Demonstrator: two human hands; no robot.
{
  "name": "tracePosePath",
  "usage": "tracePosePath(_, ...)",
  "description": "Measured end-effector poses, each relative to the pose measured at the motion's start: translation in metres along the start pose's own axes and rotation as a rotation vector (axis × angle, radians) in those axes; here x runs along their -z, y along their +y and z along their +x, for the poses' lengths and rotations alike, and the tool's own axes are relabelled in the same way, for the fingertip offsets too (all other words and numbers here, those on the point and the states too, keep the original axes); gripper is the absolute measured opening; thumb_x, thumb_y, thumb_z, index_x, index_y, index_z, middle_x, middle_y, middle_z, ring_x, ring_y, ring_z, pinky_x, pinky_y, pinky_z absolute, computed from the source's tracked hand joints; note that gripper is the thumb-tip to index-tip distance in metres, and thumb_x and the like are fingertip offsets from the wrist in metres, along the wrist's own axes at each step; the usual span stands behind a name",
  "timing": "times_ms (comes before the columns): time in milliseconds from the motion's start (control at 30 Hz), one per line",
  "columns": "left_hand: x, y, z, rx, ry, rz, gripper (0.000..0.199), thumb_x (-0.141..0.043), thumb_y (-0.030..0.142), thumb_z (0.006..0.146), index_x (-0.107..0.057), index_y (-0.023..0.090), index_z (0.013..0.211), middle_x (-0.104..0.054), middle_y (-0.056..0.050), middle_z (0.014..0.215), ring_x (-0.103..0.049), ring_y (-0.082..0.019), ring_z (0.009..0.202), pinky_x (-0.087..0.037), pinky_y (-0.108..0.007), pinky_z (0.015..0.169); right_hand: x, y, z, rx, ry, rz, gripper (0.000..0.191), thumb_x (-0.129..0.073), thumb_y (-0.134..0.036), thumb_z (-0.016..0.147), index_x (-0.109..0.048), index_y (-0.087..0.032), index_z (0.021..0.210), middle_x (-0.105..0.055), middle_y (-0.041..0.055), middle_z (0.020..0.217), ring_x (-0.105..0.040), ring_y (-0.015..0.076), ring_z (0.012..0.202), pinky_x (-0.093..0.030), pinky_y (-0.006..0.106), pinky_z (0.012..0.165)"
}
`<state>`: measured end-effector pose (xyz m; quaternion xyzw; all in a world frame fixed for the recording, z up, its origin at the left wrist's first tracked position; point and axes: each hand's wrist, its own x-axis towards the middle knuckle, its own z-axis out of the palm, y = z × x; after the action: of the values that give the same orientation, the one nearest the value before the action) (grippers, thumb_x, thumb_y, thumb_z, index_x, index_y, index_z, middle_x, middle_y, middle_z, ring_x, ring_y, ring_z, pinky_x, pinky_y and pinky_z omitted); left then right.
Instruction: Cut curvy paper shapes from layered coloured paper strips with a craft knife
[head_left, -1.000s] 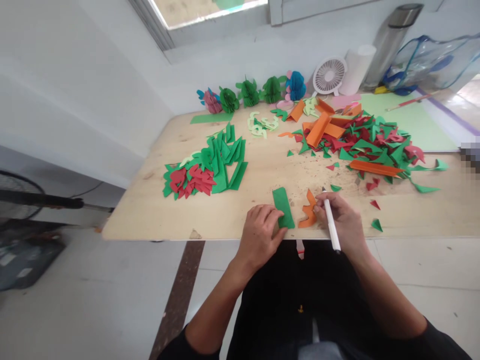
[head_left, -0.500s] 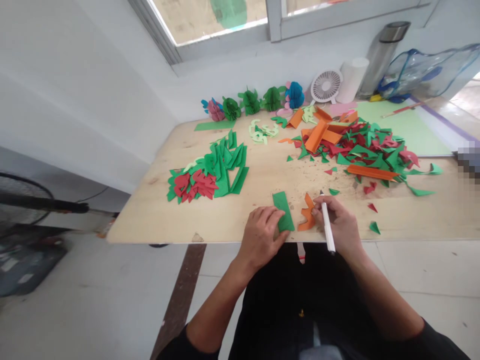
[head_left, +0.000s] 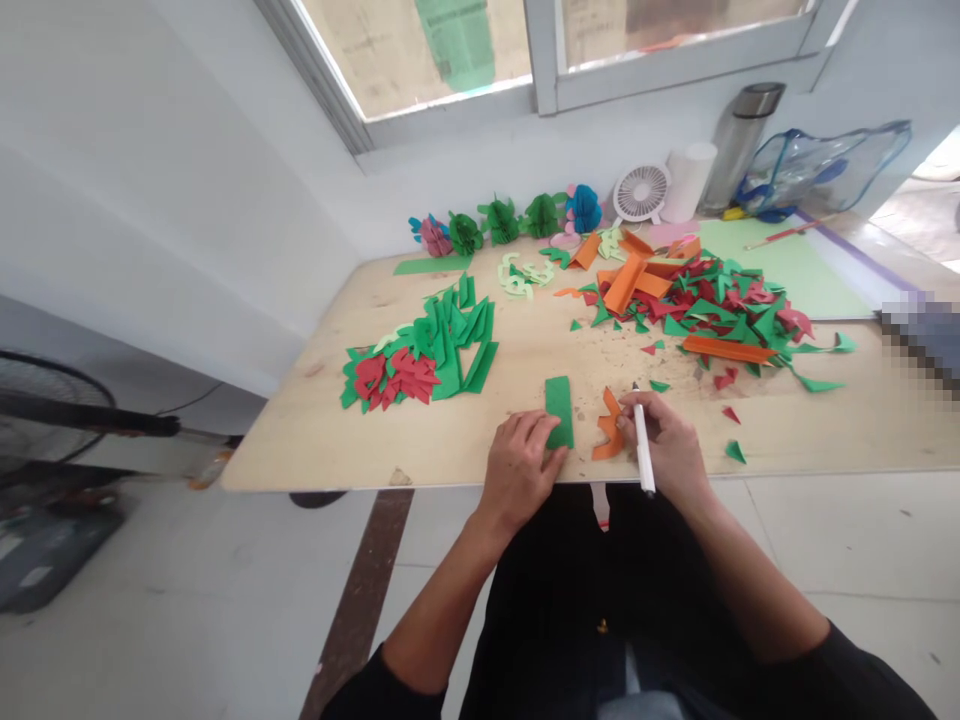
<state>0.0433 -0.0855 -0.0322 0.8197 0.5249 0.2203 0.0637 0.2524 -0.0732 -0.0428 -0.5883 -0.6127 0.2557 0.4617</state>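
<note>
My left hand (head_left: pixel 521 462) grips the lower left edge of a folded-looking green paper rectangle (head_left: pixel 559 402), thumb near its bottom end and fingers on its side. The paper lies close to the table's front edge. My right hand (head_left: pixel 670 447) is closed, with a white marker (head_left: pixel 643 452) held between the fingers, its dark tip pointing away from me. Those fingertips also touch the right side of an orange paper cutout (head_left: pixel 606 438) with a jagged, curved outline. A small gap separates the cutout from the green rectangle.
Red cutouts (head_left: pixel 395 378) and folded green pieces (head_left: pixel 454 345) are heaped on the left of the wooden table (head_left: pixel 315 440). Red and green scraps (head_left: pixel 739 305) pile up on the right. Honeycomb paper figures (head_left: pixel 501 220), a small fan (head_left: pixel 642 193) and a bottle (head_left: pixel 739 150) stand along the wall.
The green rectangle has turned slightly and now lies straighter, with my left hand still on it. My right hand keeps the marker beside the orange cutout. The head view has shifted slightly.
</note>
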Motion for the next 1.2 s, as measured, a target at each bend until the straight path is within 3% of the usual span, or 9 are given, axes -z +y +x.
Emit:
tracePosePath(233,-0.010,0.005,0.016,-0.093,-0.035,0.191,0.026,-0.060,0.025,0.088,-0.067,0.025,0.113,-0.062,-0.009,0.124,-0.055,-0.028,0.112,-0.047,-0.044,0.094,0.002,0.002,-0.001,0.013,-0.011,0.009,0.018,-0.059,-0.036,0.083,-0.064,-0.022,0.093,-0.068,0.0012,0.076,-0.062,0.0160,0.063,-0.049,0.029,0.060)
tracePosePath(433,-0.008,-0.016,0.026,-0.050,-0.004,0.303,0.022,-0.057,0.018,0.089,-0.068,0.023,0.107,-0.067,-0.008,0.113,-0.058,-0.025,0.103,-0.048,-0.040,0.084,0.003,0.004,-0.001,0.014,-0.009,0.012,0.020,-0.060,-0.039,0.081,-0.064,-0.023,0.093,-0.068,0.0017,0.078,-0.065,0.0178,0.068,-0.052,0.031,0.067)
tracePosePath(700,0.008,-0.047,0.034,0.174,0.094,0.425,0.021,-0.046,0.013,0.091,-0.066,0.019,0.090,-0.067,-0.009,0.087,-0.061,-0.025,0.089,-0.045,-0.035,0.077,0.003,0.005,-0.002,-0.018,-0.047,0.027,0.018,-0.059,-0.039,0.083,-0.063,-0.024,0.093,-0.067,0.0015,0.079,-0.066,0.0165,0.067,-0.052,0.028,0.066)
tracePosePath(933,0.018,-0.076,0.053,0.369,0.122,0.499,0.030,-0.041,0.009,0.088,-0.066,0.016,0.101,-0.069,-0.011,0.086,-0.063,-0.030,0.092,-0.042,-0.037,0.078,0.001,0.011,-0.004,0.017,-0.056,0.047,0.018,-0.058,-0.038,0.085,-0.062,-0.024,0.096,-0.067,0.0032,0.083,-0.067,0.0166,0.069,-0.053,0.028,0.064)
tracePosePath(1200,0.019,-0.096,0.065,0.433,0.082,0.502,0.027,-0.042,0.011,0.087,-0.068,0.017,0.095,-0.070,-0.013,0.089,-0.063,-0.033,0.095,-0.041,-0.040,0.080,0.000,0.007,-0.006,0.031,-0.055,0.079,0.015,-0.057,-0.035,0.088,-0.062,-0.024,0.096,-0.068,0.0038,0.083,-0.066,0.0160,0.067,-0.054,0.027,0.063)
